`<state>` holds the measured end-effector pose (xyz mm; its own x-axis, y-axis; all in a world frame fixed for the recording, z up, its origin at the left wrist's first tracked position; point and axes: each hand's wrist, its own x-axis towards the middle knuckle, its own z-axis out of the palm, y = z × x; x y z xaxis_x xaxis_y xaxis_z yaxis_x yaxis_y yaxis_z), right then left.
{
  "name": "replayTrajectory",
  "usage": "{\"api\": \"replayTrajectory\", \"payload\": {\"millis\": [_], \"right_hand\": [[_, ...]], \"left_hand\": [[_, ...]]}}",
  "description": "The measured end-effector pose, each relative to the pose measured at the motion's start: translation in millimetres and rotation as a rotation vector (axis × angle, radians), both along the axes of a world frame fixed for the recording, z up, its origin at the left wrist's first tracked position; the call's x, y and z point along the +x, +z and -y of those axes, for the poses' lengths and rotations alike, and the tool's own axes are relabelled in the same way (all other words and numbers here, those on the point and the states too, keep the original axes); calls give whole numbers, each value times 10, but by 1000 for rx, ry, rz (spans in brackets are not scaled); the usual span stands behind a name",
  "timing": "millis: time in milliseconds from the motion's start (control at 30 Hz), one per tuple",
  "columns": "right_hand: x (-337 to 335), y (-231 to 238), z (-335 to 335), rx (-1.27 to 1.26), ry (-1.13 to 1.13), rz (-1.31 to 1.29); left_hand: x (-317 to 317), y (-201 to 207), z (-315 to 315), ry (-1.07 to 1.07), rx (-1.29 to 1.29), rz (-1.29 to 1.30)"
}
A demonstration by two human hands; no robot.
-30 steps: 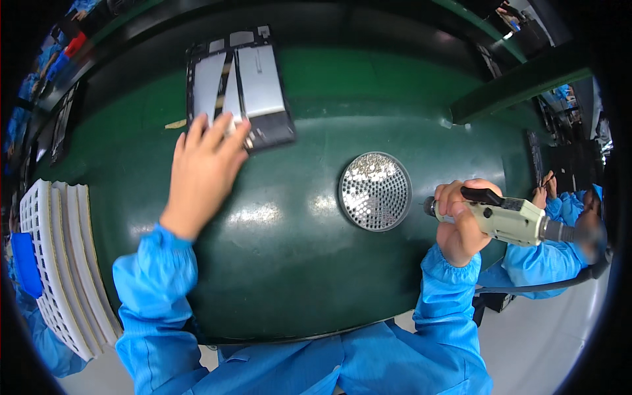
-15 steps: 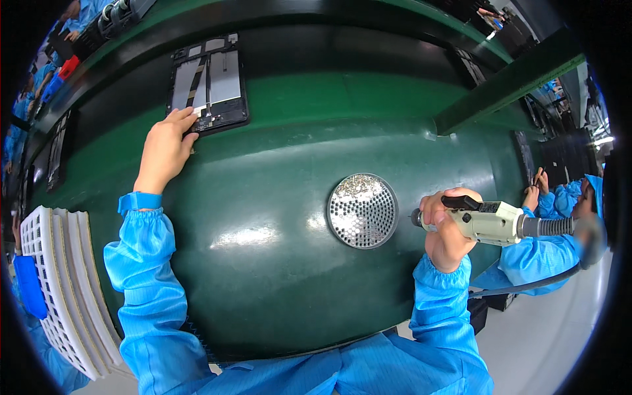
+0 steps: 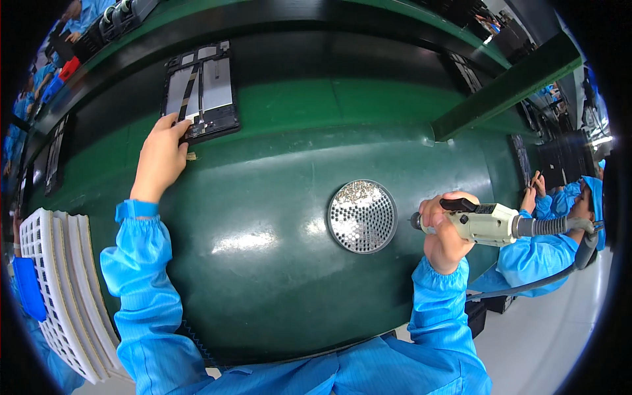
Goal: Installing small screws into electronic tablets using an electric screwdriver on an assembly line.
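Observation:
My left hand [image 3: 160,157] grips the near-left corner of an opened tablet [image 3: 217,82], its fingertips over the edge and the thumb beside it. The tablet lies at the far left, showing pale battery panels, dark ribbon cables and a black frame. In my right hand [image 3: 447,232] is a cream electric screwdriver [image 3: 492,224] with a black lever, held sideways with its tip pointing left. Just left of that tip lies a round metal dish [image 3: 363,227] with rows of holes and small shiny pieces, apparently screws, at its far side.
A green post [image 3: 507,92] slants up at the right. White grid-like trays [image 3: 56,289] stand stacked at the left edge. Another person in blue [image 3: 536,253] works at the right, near the screwdriver's hose [image 3: 540,284]. Another opened device [image 3: 58,155] lies far left.
The tablet has shifted slightly left and toward me along with my left hand. My right hand and the screwdriver stay nearly where they were; the view has tilted a little.

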<state>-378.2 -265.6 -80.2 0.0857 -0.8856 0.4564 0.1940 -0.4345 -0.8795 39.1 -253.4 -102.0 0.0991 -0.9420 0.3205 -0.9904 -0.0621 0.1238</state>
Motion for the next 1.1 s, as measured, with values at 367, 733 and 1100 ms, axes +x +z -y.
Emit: {"api": "replayTrajectory", "payload": {"millis": [367,733,1100], "right_hand": [[-159,-78,135,-16,-130,-9],[-130,-100,101,14,-142,-56],[-105,-82,102,18,-154,-106]], "left_hand": [[-941,-203,-316,-804,-453,47],[-962,-225,-448,-347,493,-1862],[-1001,-327,-378,-731,240,-1039]]}}
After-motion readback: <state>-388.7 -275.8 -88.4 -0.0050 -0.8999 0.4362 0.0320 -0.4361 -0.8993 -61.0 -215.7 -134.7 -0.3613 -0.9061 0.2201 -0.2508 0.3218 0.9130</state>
